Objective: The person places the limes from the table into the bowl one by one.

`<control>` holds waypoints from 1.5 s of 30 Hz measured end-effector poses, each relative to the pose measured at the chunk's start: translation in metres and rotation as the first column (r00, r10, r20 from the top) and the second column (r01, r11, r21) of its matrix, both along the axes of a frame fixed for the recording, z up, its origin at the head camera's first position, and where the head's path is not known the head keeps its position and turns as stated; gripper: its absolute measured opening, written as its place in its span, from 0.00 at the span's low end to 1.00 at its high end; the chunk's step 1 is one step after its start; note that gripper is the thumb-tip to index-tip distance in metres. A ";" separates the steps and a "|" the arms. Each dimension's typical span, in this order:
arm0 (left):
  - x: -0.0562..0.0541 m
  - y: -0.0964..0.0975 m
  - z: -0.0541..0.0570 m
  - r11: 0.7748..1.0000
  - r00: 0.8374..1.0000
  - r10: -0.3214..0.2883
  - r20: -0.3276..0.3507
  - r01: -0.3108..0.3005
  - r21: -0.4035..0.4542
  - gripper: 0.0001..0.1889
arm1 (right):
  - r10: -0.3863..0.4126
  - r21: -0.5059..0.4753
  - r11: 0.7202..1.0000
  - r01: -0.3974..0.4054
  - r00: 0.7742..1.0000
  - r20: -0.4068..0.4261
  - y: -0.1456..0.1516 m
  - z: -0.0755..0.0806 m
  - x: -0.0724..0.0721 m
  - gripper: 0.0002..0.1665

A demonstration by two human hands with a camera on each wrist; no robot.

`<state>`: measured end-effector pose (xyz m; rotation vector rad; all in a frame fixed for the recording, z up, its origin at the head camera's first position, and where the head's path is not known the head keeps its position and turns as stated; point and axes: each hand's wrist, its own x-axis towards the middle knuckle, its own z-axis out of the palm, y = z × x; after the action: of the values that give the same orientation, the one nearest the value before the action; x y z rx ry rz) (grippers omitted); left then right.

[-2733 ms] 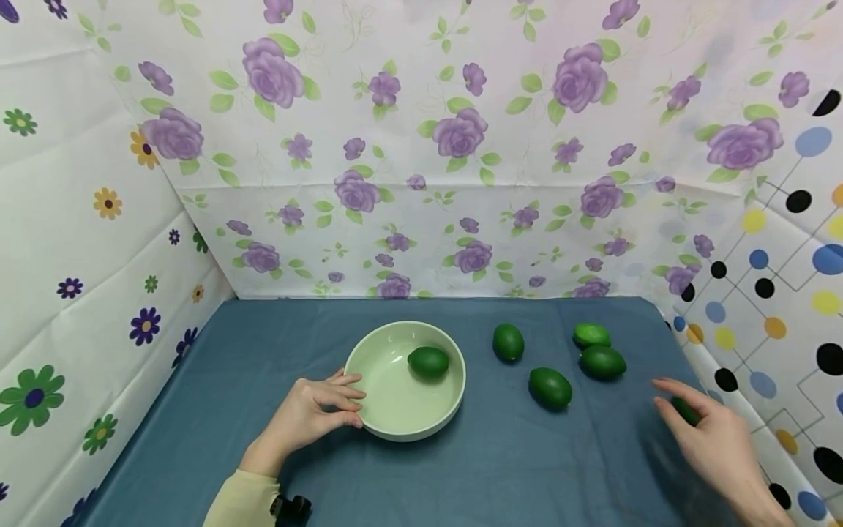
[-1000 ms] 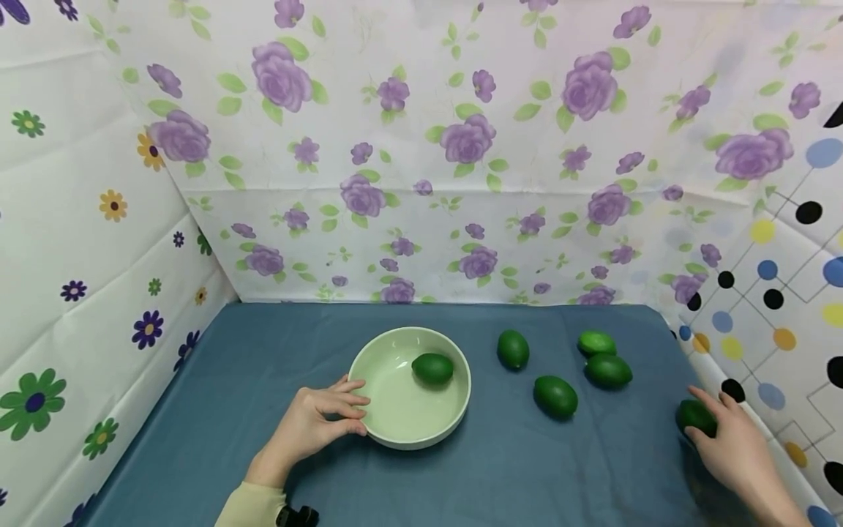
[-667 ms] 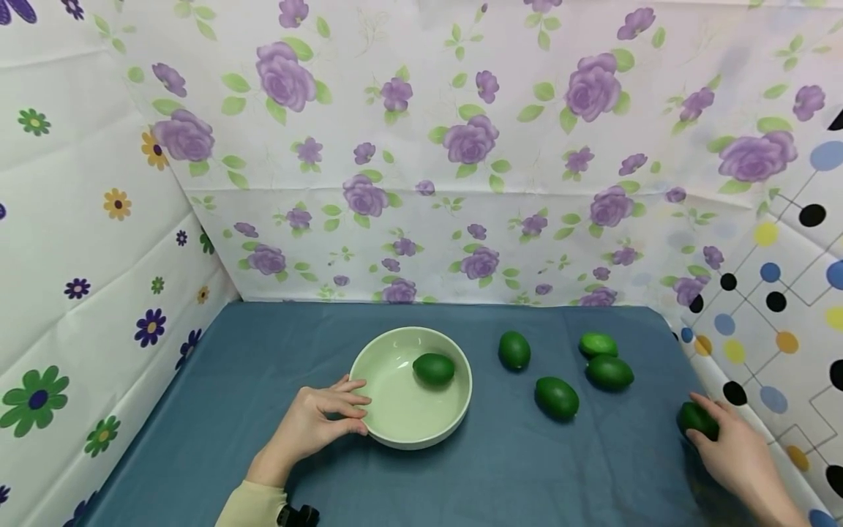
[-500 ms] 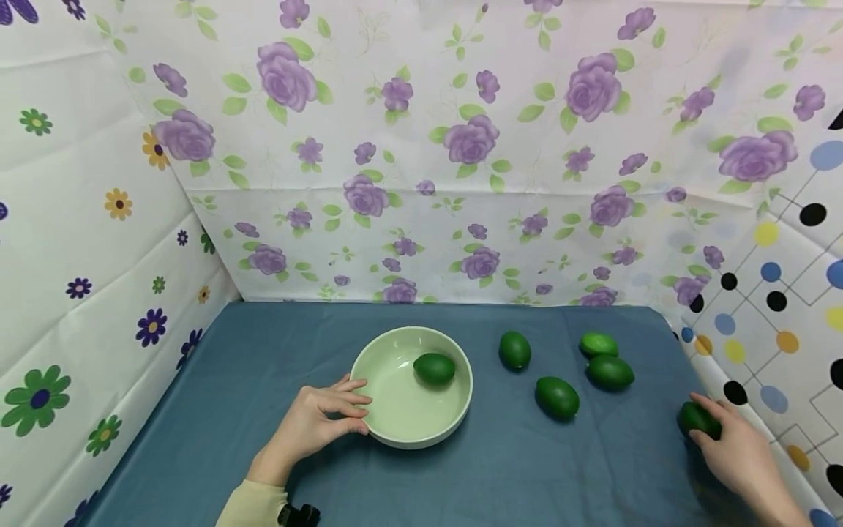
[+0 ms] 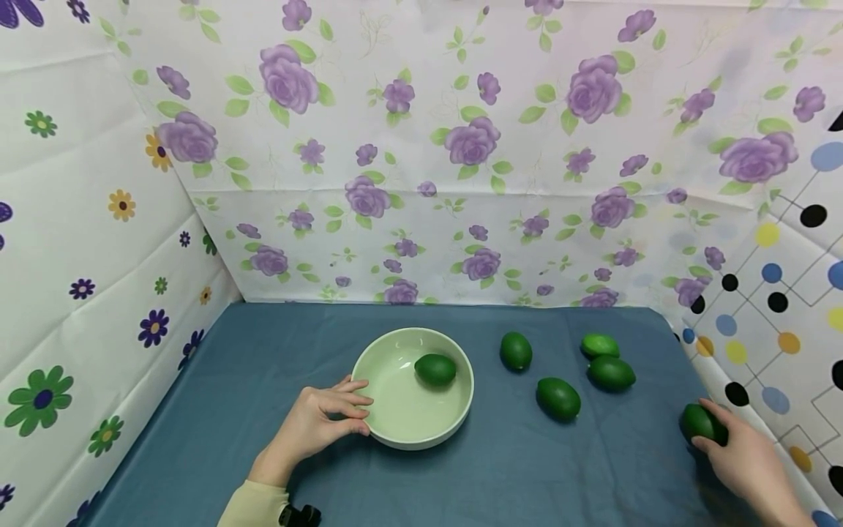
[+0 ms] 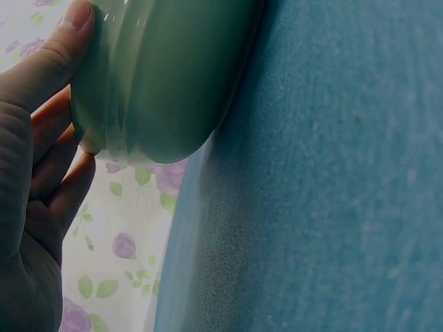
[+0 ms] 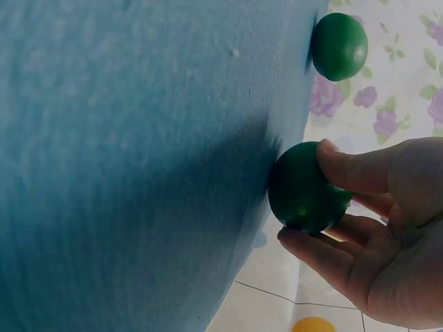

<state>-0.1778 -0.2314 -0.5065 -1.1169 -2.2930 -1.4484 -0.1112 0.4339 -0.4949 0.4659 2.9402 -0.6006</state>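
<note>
A pale green bowl point(image 5: 413, 439) stands on the blue cloth with one dark green lime point(image 5: 435, 370) inside. My left hand point(image 5: 323, 421) pinches the bowl's left rim; the left wrist view shows the thumb point(image 6: 52, 59) on one side of the wall and fingertips against it lower down. At the far right, my right hand point(image 5: 747, 450) grips another lime point(image 5: 699, 423) between thumb and fingers. In the right wrist view this lime point(image 7: 301, 190) sits against or very near the cloth, its far side hidden by the hand.
Between bowl and right hand lie several more limes: one nearest the bowl point(image 5: 516, 351), one closer to me point(image 5: 558, 400), and two touching, a dark one point(image 5: 611, 374) before a brighter one point(image 5: 599, 345). Patterned sheets point(image 5: 421, 146) enclose the blue table point(image 5: 276, 337) at back and sides.
My right hand has moved right and its thumb and fingers have come around the far-right lime, which was mostly hidden behind them. My left hand stays on the bowl. The view shifts slightly.
</note>
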 end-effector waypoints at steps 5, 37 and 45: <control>0.001 0.000 -0.001 1.000 1.000 0.008 0.022 -0.008 -0.001 0.10 | -0.018 0.019 1.000 0.018 1.000 0.010 -0.002 0.000 0.001 0.49; -0.004 -0.004 0.003 0.999 0.999 0.022 0.045 -0.021 -0.032 0.10 | -0.027 0.026 0.999 0.028 0.999 -0.028 0.012 -0.008 -0.004 0.48; 0.001 -0.002 0.006 0.999 1.000 0.014 0.026 -0.013 -0.041 0.10 | -0.011 0.052 0.999 0.010 1.000 0.027 0.013 -0.008 -0.002 0.52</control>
<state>-0.1764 -0.2334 -0.5010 -1.0977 -2.3539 -1.4261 -0.1136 0.4471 -0.5030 0.4907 2.9357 -0.5166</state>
